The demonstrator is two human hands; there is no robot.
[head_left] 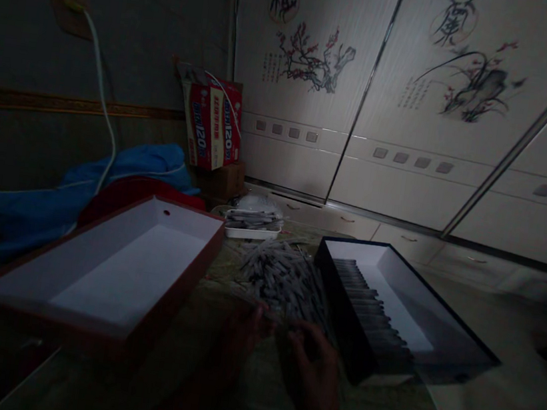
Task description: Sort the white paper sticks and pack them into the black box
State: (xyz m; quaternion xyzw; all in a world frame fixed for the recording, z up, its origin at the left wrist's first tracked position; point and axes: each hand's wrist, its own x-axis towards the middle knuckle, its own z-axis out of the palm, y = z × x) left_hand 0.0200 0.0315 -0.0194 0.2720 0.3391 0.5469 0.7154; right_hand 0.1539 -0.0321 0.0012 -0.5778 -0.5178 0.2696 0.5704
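In dim light, a pile of thin pen-like pieces point(284, 277) lies mid-table. At its near edge my left hand point(242, 328) has its fingers pinched together on something I cannot make out. Close beside it on the right, my right hand point(314, 358) has thumb and forefinger curled towards each other; what lies between them is too dark to tell. Right of the pile, a black-sided box point(441, 308) with a white inside holds a row of similar pieces point(371, 305) along its left side. A red-sided box point(119, 265) at the left shows a bare white inside.
Behind the pile stands a white tray point(252, 232) with more pieces and clear plastic. Blue cloth point(127, 165) and red cloth point(138, 192) lie behind the left box. A red and white carton point(213, 126) stands by the patterned cabinet doors point(300, 155). A cable hangs at the left wall.
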